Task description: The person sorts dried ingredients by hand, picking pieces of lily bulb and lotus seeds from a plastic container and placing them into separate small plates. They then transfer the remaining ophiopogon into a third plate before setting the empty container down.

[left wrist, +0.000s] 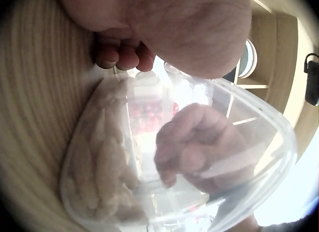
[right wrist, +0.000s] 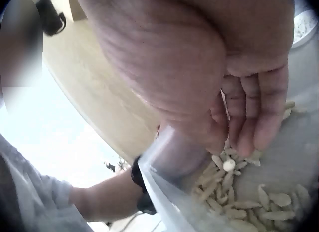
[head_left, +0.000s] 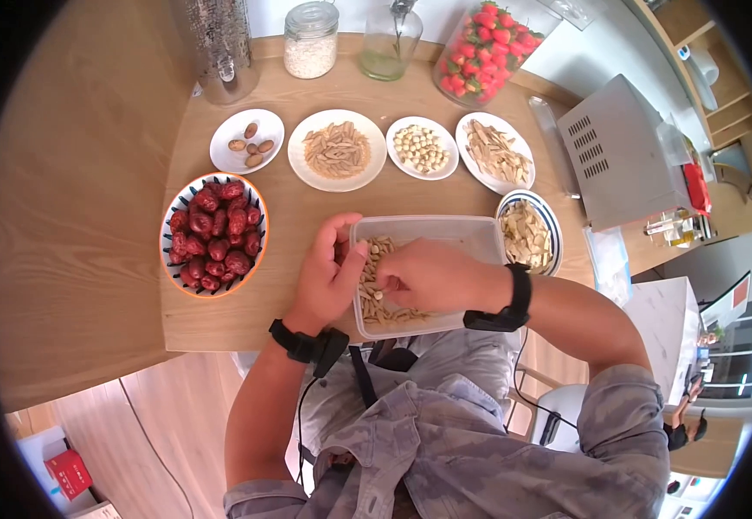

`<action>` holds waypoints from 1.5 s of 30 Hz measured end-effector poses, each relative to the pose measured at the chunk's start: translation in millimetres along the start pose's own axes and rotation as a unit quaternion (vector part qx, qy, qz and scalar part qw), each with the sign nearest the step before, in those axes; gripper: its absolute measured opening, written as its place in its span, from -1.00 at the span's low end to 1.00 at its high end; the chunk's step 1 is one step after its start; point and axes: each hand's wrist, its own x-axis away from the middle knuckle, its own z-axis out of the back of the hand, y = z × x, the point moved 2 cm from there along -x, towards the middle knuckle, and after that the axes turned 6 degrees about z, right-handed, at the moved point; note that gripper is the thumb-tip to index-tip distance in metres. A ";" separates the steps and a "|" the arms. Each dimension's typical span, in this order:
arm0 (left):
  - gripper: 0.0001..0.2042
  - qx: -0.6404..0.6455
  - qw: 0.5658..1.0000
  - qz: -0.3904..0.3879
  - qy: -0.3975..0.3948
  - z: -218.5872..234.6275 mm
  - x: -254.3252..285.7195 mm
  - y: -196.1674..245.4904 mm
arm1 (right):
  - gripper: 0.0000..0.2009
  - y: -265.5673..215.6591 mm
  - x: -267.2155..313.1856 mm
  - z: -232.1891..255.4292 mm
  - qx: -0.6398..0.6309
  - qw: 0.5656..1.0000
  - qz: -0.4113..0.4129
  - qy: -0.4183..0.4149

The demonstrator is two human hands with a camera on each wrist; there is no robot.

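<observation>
A clear plastic box (head_left: 471, 227) stands at the table's front edge, pale elongated pieces (head_left: 393, 318) spread over its left and front floor. The left hand (head_left: 328, 281) grips the box's left wall, its thumb at the rim; in the left wrist view that hand (left wrist: 174, 27) is above the see-through wall. Inside the box is the right hand (head_left: 441, 277), fingers curled down at the pieces. In the right wrist view, the fingertips of the right hand (right wrist: 199, 67) meet the pieces (right wrist: 239, 204), beside one round white piece (right wrist: 229, 165); whether they pinch anything is hidden.
Red dates (head_left: 216, 233) fill a bowl at left. Plates of nuts (head_left: 253, 156), strips (head_left: 337, 151), round white pieces (head_left: 421, 149) and slices (head_left: 495, 154) line the back. A bowl of slices (head_left: 527, 233) touches the box's right side. Jars and a grey appliance (head_left: 623, 156) stand behind.
</observation>
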 end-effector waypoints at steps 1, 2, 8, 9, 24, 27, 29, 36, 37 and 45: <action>-0.64 0.003 1.000 0.001 0.001 0.0 -0.2 0.0 | -0.90 2.0 -2.4 -5.5 0.017 1.000 -0.005 -0.015; -0.64 -0.001 1.000 -0.002 0.002 0.1 -0.2 1.0 | -0.89 3.0 -5.6 -9.8 0.033 0.999 -0.009 -0.031; -0.64 -0.021 1.000 -0.018 0.003 1.7 -1.6 -0.2 | -0.90 5.8 -16.6 -15.8 0.103 0.990 -0.005 -0.094; -0.63 -0.028 0.999 -0.021 0.004 1.9 -1.3 0.5 | -0.90 2.8 -17.5 -13.9 0.111 0.989 -0.007 -0.102; -0.63 0.011 1.000 -0.001 -0.003 0.9 -0.9 -7.3 | -0.81 94.3 -10.4 104.6 -0.164 0.912 -0.303 0.223; -0.64 0.002 1.000 -0.004 -0.003 1.1 0.0 -4.3 | -0.82 119.2 -7.5 105.7 -0.294 0.871 -0.281 0.275; -0.64 -0.004 1.000 -0.008 0.000 1.6 0.0 -3.0 | -0.83 122.7 -6.0 105.4 -0.337 0.855 -0.244 0.308; -0.64 0.007 1.000 0.003 0.000 0.7 0.0 -7.1 | -0.88 29.5 23.8 76.6 -0.365 0.900 -0.164 0.174; -0.64 0.003 1.000 0.000 0.001 0.5 -0.1 -6.9 | -0.87 17.6 25.5 63.7 -0.349 0.914 -0.179 0.105; -0.65 0.008 1.000 -0.008 0.001 0.6 0.2 -2.8 | -0.69 23.1 10.6 -6.5 0.028 0.996 -0.073 0.031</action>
